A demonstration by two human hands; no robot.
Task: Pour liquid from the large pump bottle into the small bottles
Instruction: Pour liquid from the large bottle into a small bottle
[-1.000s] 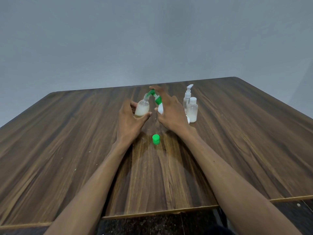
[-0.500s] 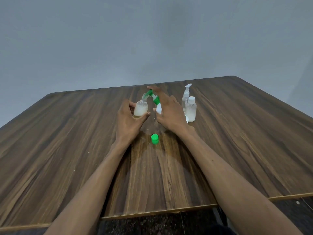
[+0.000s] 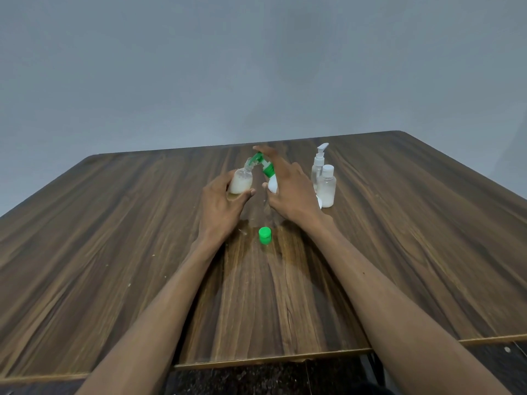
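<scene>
Left hand [image 3: 221, 202] wrapped around a small clear bottle [image 3: 241, 181], fingers and thumb curled on its lower body, bottle held above the wooden table [image 3: 114, 238] and leaning slightly to the right, roughly half full of white liquid, neck uncapped. Right hand [image 3: 288, 189] gripping the large pump bottle [image 3: 271, 182], white body mostly hidden behind the palm, thumb curled against its near side, fingers extended up along the far side toward the green pump head [image 3: 263, 163]. Pump bottle tilted left, green nozzle meeting the open mouth of the small clear bottle; flow of liquid at the junction too small to confirm. Loose green cap [image 3: 265, 236] standing on the table, near side of both hands, between the wrists and touching neither. To the right of the right hand, two further small containers upright and close together: a clear spray bottle [image 3: 318, 166] with white pump top behind, and a white-capped small bottle [image 3: 326, 186] in front, lower part white with liquid. Contact between those two not determinable. Plain grey wall [image 3: 256, 67] behind the table.
</scene>
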